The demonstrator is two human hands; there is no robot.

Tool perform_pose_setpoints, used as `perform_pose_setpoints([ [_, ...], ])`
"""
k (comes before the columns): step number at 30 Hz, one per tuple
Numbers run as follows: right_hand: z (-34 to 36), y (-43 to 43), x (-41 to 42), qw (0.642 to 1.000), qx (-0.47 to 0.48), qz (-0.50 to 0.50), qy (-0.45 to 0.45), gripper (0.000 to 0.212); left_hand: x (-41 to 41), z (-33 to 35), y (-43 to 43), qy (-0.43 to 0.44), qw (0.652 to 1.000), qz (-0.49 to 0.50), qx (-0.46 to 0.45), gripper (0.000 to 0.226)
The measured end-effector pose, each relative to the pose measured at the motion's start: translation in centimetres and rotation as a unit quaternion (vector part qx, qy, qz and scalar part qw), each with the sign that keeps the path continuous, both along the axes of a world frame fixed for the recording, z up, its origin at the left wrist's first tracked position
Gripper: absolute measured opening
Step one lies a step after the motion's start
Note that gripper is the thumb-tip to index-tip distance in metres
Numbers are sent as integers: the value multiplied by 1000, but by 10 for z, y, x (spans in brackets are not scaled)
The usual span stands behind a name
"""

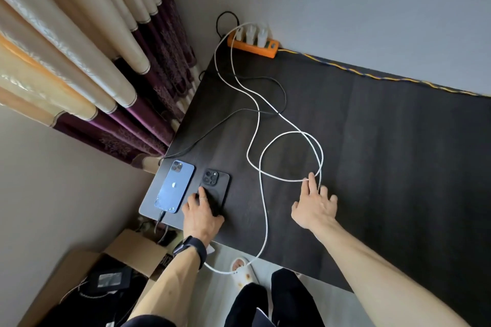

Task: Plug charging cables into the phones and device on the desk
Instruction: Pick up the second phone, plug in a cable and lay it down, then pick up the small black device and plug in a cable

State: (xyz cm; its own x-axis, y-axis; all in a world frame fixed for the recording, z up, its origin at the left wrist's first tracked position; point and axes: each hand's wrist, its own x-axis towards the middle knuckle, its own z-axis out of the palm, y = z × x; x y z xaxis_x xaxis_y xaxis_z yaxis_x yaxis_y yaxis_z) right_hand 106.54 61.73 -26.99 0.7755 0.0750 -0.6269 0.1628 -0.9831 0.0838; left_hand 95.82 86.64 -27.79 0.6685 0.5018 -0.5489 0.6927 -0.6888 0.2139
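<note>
1. A dark table (372, 154) is shown set into a room corner, its far edge against a pale wall and its left edge beside cream-and-purple curtains (106, 74); the broad right half of the surface is bare apart from looping cable.
2. An orange power strip (252, 46) is seen at the far left corner, with three white chargers (251, 33) plugged into it.
3. A blue phone (174, 186) is laid face down near the front left corner, its long axis running from the near edge toward the far wall and its camera end farthest from the person; a black cable (212, 127) is plugged into its near end, just at the table edge.
4. A black phone (215, 191) is laid face down just beside the blue one, parallel to it, camera end likewise far.
5. The left hand (202, 214), with a watch on its wrist, is pressed flat on the near part of the black phone, fingers slightly apart.
6. A white cable (259, 125) is run from the strip in wide loops across the table centre and over the near edge toward the floor.
7. The right hand (313, 207) is spread, its fingertips touching the loop where the strands cross; no grasp is closed.
8. An open cardboard box (87, 271) is seen on the floor below the left corner, holding dark items that cannot be identified.
</note>
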Motion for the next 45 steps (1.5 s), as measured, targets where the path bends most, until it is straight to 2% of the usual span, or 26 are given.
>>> perform_pose_setpoints([
  [4, -6, -27, -12, 999, 24, -40, -19, 83, 9, 0, 2, -8, 1000, -14, 7, 98],
  [11, 1, -42, -61, 991, 120, -44, -34, 67, 8, 0, 2, 13, 999, -30, 14, 96],
  [13, 9, -48, -80, 981, 174, -70, -41, 61, 10, 9, -9, 7, 999, -34, 16, 88],
  [15, 20, -59, -100, 970, 215, -102, -57, 57, 19, 22, -30, -35, 998, -46, 2, 75],
  [18, 36, -80, -125, 951, 246, -166, -82, 52, 34, 47, -76, -102, 988, -108, -35, 66],
  [22, 64, -123, -144, 921, 263, -255, -132, 46, 51, 86, -166, -184, 948, -237, -107, 59],
  [26, 87, -183, -148, 888, 272, -309, -206, 40, 65, 120, -261, -206, 903, -352, -135, 59],
  [29, 105, -236, -143, 869, 275, -333, -242, 38, 75, 133, -321, -201, 882, -402, -139, 58],
  [35, 127, -354, -128, 849, 274, -352, -284, 39, 95, 144, -428, -179, 874, -438, -110, 58],
  [45, 143, -533, -67, 867, 253, -335, -267, 45, 172, 162, -591, -177, 878, -438, -72, 55],
])
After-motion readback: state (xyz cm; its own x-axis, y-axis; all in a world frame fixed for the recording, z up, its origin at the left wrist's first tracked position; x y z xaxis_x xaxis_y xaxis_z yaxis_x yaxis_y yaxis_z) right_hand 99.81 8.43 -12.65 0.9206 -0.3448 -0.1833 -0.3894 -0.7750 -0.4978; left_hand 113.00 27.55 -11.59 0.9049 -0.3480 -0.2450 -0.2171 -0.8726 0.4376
